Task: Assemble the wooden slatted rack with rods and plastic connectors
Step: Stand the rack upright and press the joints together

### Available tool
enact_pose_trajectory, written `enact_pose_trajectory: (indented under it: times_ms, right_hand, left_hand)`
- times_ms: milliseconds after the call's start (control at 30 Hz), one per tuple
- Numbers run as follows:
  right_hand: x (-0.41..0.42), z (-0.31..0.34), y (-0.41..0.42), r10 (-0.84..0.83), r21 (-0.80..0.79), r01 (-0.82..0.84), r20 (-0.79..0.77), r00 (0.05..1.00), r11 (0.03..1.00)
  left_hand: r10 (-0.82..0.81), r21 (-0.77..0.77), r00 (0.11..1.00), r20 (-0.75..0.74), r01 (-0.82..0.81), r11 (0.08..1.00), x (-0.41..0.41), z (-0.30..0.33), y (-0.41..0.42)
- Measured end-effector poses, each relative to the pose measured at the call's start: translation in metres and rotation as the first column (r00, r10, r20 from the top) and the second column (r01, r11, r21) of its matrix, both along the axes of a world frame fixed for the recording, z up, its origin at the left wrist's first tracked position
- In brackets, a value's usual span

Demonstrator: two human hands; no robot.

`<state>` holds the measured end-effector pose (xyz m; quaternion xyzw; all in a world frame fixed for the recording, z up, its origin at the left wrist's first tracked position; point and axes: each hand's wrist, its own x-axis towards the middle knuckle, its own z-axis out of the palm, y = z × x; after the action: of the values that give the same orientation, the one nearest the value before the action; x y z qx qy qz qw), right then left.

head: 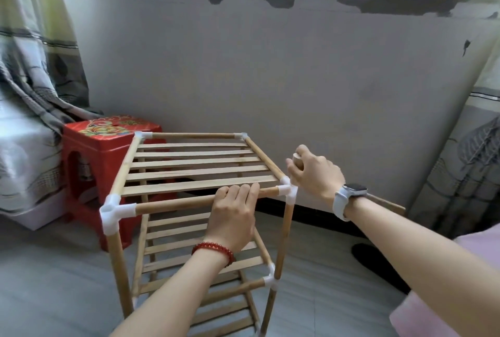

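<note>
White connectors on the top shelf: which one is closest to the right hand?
The near right corner connector, just under the right hand, which grips a rod. The near left connector and both far corner ones sit well away from it.

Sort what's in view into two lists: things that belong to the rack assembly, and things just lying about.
Job:
wooden rack
front rod, gripped by left hand
corner connector
wooden rod, held upright by right hand

Lying about:
red stool
curtain
</note>
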<state>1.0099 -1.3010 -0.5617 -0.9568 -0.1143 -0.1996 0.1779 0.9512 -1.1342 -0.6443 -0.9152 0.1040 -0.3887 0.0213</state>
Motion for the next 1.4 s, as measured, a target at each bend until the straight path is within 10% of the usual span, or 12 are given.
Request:
enact_pose_trajectory:
  times_ms: [267, 467, 933, 1233, 1400]
  right_hand:
    - [-0.027, -0.036, 0.064, 0.454, 0.471, -0.321, -0.200, 0.868, 0.822]
    - [-0.038, -0.073, 0.105, 0.428, 0.530, -0.341, -0.047, 0.903, 0.777]
    - [0.022, -0.059, 0.038, 0.031, 0.396, 0.059, -0.217, 0.976, 0.916]
    - [-0.002, 0.006, -0.042, 0.163, 0.405, -0.129, -0.049, 0.985, 0.905]
    - [-0.028, 0.015, -0.064, 0.180, 0.159, -0.161, -0.111, 0.977, 0.974]
  left_hand:
    - [0.116, -0.016, 0.919, -0.377, -0.131, 0.991, -0.032, 0.032, 0.081]
    - [0.109, -0.140, 0.817, -0.566, -0.226, 0.964, -0.082, 0.048, 0.182]
    - [-0.330, -0.235, 0.818, -0.471, 0.245, 0.941, -0.078, 0.050, 0.068]
    - [-0.419, -0.309, 0.871, -0.258, 0.336, 0.890, -0.008, 0.035, -0.058]
    - [-0.258, -0.159, 0.959, -0.114, 0.239, 0.958, 0.006, 0.026, -0.075]
